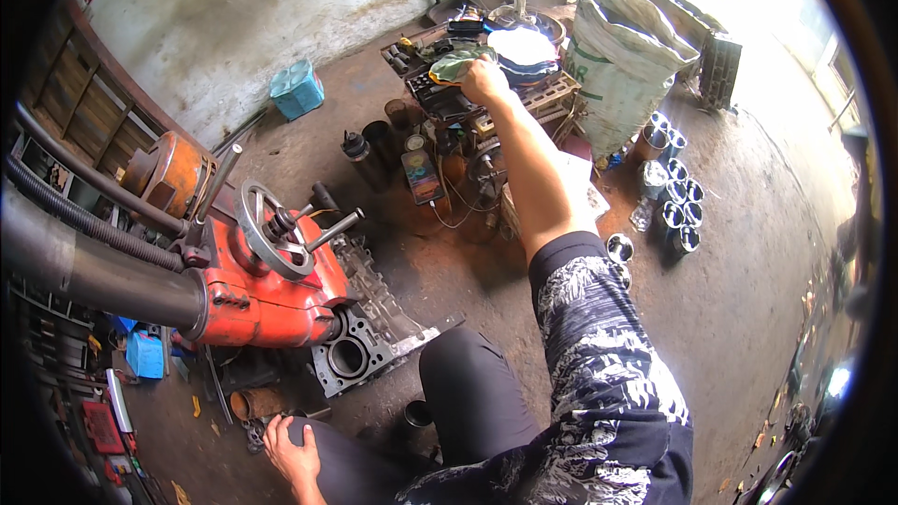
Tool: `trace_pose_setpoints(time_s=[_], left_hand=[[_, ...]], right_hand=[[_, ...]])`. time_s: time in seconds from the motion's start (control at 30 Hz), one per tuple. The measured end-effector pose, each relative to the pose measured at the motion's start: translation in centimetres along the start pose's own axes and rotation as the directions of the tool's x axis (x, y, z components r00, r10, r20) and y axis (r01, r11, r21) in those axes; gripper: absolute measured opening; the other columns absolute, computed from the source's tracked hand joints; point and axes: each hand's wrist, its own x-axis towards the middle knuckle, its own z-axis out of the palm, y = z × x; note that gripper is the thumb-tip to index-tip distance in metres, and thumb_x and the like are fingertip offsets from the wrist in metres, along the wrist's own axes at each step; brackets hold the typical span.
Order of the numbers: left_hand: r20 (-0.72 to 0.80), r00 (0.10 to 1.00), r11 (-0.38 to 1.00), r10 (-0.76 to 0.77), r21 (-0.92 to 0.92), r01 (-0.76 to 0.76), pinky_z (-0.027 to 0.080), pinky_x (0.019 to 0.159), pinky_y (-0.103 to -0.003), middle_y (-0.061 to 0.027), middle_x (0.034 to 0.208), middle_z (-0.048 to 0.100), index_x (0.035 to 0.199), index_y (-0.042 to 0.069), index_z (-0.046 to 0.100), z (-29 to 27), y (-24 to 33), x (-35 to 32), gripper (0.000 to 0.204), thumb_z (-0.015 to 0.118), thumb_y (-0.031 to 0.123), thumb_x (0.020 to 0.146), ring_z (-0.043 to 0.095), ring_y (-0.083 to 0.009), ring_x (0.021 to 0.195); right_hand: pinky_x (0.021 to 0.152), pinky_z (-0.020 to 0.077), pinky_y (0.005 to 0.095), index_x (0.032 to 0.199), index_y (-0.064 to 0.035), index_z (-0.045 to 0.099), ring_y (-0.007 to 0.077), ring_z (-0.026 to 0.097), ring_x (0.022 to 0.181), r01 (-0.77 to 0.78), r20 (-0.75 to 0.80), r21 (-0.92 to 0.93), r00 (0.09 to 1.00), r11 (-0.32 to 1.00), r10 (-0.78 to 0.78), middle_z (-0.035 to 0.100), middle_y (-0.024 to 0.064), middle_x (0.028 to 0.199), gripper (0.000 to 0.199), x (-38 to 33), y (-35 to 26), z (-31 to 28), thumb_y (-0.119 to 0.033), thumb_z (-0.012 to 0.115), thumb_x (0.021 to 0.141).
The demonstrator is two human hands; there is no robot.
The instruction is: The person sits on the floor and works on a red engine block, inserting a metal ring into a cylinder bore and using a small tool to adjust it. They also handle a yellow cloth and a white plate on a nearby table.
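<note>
My right arm stretches far forward to a cluttered low bench. There my right hand is closed at the edge of a crumpled greenish piece, which looks like cloth or a bag. Its fingertips are hidden, so what they grip does not show. Just right of this hand lies a stack of white and blue material. My left hand rests on my left knee with its fingers apart, holding nothing. Ahead of my knees stands a red machine head with a handwheel, over a metal engine block.
A large white sack stands right of the bench. Several shiny metal cylinders are grouped on the floor. A phone with a cable is propped before the bench, near a dark bottle. A blue wrapped pack sits by the wall.
</note>
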Motion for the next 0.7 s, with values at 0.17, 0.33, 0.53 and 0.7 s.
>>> trace_pose_setpoints(time_s=[0.17,0.33,0.53,0.7], left_hand=[[0.000,1.000,1.000,0.005,-0.006,-0.005,0.040,0.103,-0.047,-0.0097,0.125,0.061,0.106,0.007,0.067,0.2,-0.1,0.0,0.036,0.077,0.020,0.074,0.052,-0.0334,0.122],[-0.008,1.000,1.000,0.018,-0.005,-0.018,0.040,0.103,-0.048,-0.0097,0.125,0.061,0.106,0.007,0.067,0.2,0.2,0.2,0.036,0.077,0.019,0.073,0.052,-0.0337,0.122],[0.023,0.997,0.991,0.075,0.106,-0.077,0.042,0.104,-0.044,-0.0057,0.128,0.063,0.113,0.017,0.071,-0.9,0.9,0.4,0.036,0.071,0.040,0.085,0.055,-0.0316,0.119],[0.013,0.997,0.993,0.082,0.087,-0.083,0.043,0.103,-0.045,-0.0053,0.127,0.063,0.112,0.017,0.070,-1.0,1.3,0.6,0.035,0.071,0.038,0.085,0.056,-0.0323,0.118]], right_hand=[[0.096,0.0502,0.0413,0.098,0.0005,0.070,0.0347,0.061,0.112,-0.079,-0.091,0.143,0.992,0.987,0.092,0.069,0.0216,0.107,0.023,0.3,0.2,1.5,-0.010,0.055,0.083],[0.098,0.0501,0.0423,0.102,0.0018,0.068,0.0369,0.058,0.117,-0.092,-0.090,0.196,0.990,0.976,0.111,0.064,0.0241,0.115,0.025,0.4,-0.9,1.5,-0.008,0.057,0.083],[0.097,0.0525,0.0426,0.109,0.0037,0.065,0.0391,0.062,0.113,-0.090,-0.046,0.200,0.994,0.976,0.101,0.055,0.0258,0.129,0.030,0.2,-3.2,1.4,-0.007,0.057,0.082],[0.098,0.0519,0.0420,0.111,0.0018,0.065,0.0382,0.060,0.116,-0.012,0.016,0.145,1.000,0.989,0.010,0.055,0.0242,0.129,0.032,0.9,-3.7,2.8,-0.010,0.058,0.083]])
